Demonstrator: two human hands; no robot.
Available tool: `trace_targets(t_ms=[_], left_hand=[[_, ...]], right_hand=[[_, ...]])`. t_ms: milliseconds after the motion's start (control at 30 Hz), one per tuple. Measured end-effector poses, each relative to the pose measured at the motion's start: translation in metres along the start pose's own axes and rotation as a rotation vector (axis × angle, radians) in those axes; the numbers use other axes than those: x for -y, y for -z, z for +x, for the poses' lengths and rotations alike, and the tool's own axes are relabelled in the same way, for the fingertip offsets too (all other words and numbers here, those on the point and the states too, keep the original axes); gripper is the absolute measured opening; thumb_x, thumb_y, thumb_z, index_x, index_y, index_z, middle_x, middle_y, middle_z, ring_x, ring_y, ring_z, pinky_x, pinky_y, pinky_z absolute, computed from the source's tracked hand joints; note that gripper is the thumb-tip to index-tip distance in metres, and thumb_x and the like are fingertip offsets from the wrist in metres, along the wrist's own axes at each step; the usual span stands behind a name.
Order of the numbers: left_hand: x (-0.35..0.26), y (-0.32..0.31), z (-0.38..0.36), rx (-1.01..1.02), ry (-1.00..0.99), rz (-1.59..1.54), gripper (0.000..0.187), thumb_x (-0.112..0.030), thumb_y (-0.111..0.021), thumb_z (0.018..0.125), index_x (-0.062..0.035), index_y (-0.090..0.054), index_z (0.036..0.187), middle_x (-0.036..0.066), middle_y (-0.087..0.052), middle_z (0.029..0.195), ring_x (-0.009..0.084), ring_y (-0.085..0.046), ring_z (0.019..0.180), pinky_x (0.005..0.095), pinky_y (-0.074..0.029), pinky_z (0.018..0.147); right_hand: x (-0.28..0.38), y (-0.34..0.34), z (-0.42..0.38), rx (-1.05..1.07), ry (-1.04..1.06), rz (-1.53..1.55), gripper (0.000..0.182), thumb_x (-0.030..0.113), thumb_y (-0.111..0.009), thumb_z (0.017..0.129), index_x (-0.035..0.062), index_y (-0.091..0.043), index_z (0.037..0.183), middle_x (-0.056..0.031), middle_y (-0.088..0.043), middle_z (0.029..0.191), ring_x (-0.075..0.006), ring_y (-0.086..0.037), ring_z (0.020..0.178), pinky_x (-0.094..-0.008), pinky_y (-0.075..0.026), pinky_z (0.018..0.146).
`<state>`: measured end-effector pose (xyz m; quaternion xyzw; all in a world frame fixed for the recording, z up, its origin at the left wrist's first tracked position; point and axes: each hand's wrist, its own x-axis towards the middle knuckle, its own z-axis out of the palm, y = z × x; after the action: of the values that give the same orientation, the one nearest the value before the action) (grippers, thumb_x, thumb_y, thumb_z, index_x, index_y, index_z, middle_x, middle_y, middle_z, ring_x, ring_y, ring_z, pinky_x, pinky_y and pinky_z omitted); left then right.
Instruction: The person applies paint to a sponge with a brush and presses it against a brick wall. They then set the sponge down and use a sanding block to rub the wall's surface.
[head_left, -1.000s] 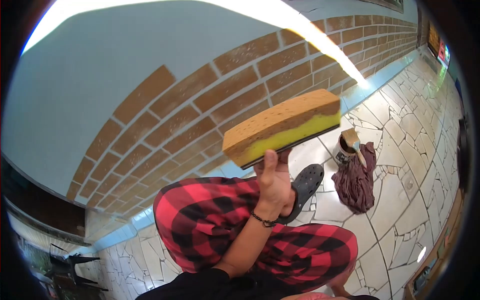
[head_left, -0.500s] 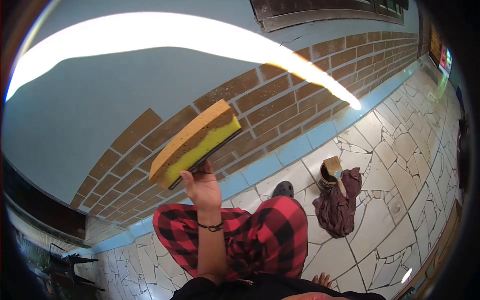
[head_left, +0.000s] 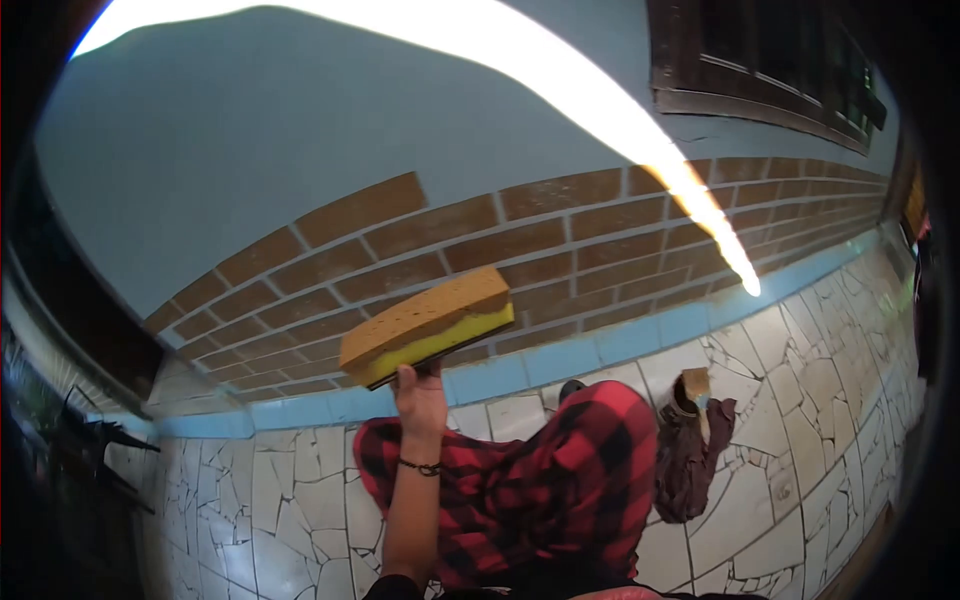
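Observation:
My left hand (head_left: 421, 400) holds a large sponge block (head_left: 430, 325) from below, by its dark backing. The sponge has an orange-brown top layer and a yellow layer under it. It is raised in front of the blue wall (head_left: 270, 130), whose lower part bears brown brick shapes (head_left: 525, 236) with pale lines between them. Whether the sponge touches the wall cannot be told. My right hand is out of view.
To the right of my knee, a can (head_left: 685, 398) with a brush (head_left: 698, 385) across it stands by a dark cloth (head_left: 685, 475) on the tiled floor (head_left: 300, 500). A dark chair (head_left: 105, 450) is at the far left, and a window frame (head_left: 760, 100) at the upper right.
The view has turned, so wall and floor items appear shifted. The sponge in my left hand sits lower and more level in the picture. My right hand's fingers, seen at the bottom before, have left the view.

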<state>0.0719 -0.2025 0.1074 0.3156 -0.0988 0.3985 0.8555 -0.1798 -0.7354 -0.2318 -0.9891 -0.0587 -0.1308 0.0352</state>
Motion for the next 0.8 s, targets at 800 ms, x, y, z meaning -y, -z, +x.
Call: trace_targets(t_ms=[800], left_hand=[[0.063, 0.061, -0.034, -0.14, 0.416, -0.251, 0.062, -0.041, -0.08, 0.092, -0.0001, -0.061, 0.134, 0.013, -0.067, 0.133, 0.0279, -0.064, 0.12, 0.0439, -0.052, 0.11]], right_hand=[[-0.003, 0.118, 0.316, -0.637, -0.079, 0.216, 0.057, 0.01, -0.082, 0.077, 0.0106, -0.059, 0.129, -0.0193, -0.058, 0.131, -0.0414, -0.058, 0.115, -0.0526, -0.041, 0.103]])
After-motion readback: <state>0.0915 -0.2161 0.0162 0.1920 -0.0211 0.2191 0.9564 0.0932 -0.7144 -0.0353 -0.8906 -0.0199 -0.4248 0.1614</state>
